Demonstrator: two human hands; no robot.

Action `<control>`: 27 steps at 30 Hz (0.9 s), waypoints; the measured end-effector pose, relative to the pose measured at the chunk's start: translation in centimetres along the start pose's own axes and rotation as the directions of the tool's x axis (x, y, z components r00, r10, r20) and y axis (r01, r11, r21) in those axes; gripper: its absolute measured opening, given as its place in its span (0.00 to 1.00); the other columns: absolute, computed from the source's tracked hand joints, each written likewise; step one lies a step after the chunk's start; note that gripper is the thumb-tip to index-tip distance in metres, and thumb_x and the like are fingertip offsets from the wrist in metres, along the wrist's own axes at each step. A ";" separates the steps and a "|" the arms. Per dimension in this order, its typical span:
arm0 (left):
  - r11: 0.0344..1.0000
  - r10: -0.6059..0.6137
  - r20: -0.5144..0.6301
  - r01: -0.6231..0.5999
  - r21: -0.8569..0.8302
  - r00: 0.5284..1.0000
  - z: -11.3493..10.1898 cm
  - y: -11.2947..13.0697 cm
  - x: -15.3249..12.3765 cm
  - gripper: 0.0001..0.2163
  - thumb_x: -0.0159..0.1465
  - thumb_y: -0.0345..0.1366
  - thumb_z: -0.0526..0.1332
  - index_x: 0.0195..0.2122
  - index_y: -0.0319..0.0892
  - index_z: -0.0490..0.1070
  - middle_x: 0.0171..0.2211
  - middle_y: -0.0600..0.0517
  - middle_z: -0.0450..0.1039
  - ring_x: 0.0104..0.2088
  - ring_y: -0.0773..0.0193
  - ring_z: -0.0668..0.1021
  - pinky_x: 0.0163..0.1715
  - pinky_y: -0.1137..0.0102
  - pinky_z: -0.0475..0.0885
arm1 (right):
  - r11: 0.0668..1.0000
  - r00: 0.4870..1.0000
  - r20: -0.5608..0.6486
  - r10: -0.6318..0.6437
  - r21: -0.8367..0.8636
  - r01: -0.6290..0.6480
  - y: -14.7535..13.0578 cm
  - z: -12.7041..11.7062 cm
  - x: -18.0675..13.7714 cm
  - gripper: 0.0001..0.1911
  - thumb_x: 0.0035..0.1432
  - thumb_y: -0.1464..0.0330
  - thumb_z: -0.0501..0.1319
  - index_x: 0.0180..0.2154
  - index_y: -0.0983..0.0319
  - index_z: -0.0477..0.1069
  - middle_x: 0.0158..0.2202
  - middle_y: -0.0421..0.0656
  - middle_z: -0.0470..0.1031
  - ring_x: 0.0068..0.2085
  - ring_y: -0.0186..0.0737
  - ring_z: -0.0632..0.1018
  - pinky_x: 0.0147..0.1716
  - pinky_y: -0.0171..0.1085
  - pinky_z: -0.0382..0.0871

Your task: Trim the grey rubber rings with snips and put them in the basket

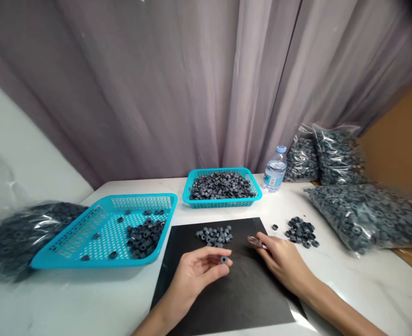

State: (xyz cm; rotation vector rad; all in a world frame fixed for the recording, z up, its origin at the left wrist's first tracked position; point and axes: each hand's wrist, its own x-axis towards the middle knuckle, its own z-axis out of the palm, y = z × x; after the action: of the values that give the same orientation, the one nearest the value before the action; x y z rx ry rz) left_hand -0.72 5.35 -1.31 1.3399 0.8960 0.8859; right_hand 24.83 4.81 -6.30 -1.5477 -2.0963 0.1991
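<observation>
My left hand (201, 273) pinches a small dark grey ring-shaped piece (223, 260) between thumb and fingers, its hole facing me. It hovers over the black mat (248, 298). To the right, my right hand (279, 256) is closed around a small shiny tool (256, 241), whose tip points left; its exact kind is unclear. The two hands are apart, and the tool does not touch the ring. Just beyond my left hand, a pile of similar grey rings (215, 236) lies on the mat. Another loose pile of rings (301, 232) sits on the white table beyond my right hand.
A large blue basket (104, 266) with some rings stands left; a smaller blue basket (223, 204) full of rings stands at the back. Beside it is a water bottle (275, 170). Bags of rings lie left (34, 228) and right (374, 214). A curtain (164, 93) hangs behind.
</observation>
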 end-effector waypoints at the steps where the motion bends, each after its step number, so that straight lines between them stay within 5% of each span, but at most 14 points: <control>1: 1.000 -0.013 0.022 0.013 -0.011 1.000 -0.3 -0.3 0.0 0.12 0.58 0.39 0.76 0.43 0.45 0.85 0.38 0.48 0.86 0.42 0.58 0.85 0.46 0.69 0.78 | 1.000 1.000 -0.005 0.008 0.012 -0.008 0.0 -0.1 0.1 0.12 0.73 0.67 0.47 0.33 0.55 0.58 0.28 0.39 0.76 0.27 0.42 0.77 0.27 0.36 0.59; 11: 0.998 -0.068 0.115 0.070 -0.007 0.991 -0.2 0.1 0.7 0.10 0.57 0.35 0.76 0.37 0.38 0.80 0.33 0.47 0.86 0.32 0.64 0.85 0.35 0.73 0.77 | 0.999 0.979 -0.201 -0.037 0.025 0.042 -0.2 0.0 1.6 0.13 0.73 0.66 0.48 0.32 0.56 0.59 0.25 0.38 0.75 0.23 0.38 0.75 0.25 0.34 0.58; 21: 0.997 -0.071 0.137 0.076 -0.033 0.988 -0.1 -0.1 0.8 0.10 0.58 0.33 0.75 0.38 0.39 0.78 0.37 0.46 0.87 0.34 0.62 0.87 0.36 0.73 0.77 | 0.983 0.961 -0.204 -0.186 -0.026 0.184 -0.5 0.2 1.6 0.14 0.74 0.64 0.48 0.33 0.57 0.64 0.26 0.40 0.76 0.24 0.38 0.75 0.24 0.34 0.58; 27: 1.000 -0.023 0.103 0.025 -0.013 0.994 0.2 -0.2 0.5 0.09 0.60 0.32 0.74 0.40 0.39 0.78 0.36 0.48 0.86 0.34 0.63 0.86 0.36 0.73 0.77 | 0.861 0.835 -0.219 -0.504 -0.208 0.465 -1.9 -0.6 0.9 0.17 0.76 0.64 0.50 0.31 0.59 0.63 0.23 0.38 0.69 0.24 0.37 0.71 0.26 0.37 0.55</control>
State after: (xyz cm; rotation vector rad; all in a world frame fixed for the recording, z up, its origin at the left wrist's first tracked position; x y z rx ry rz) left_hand -0.36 5.68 -1.54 1.3476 0.8226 0.7961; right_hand 23.32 4.90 -4.77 -0.9906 -2.2363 -0.3386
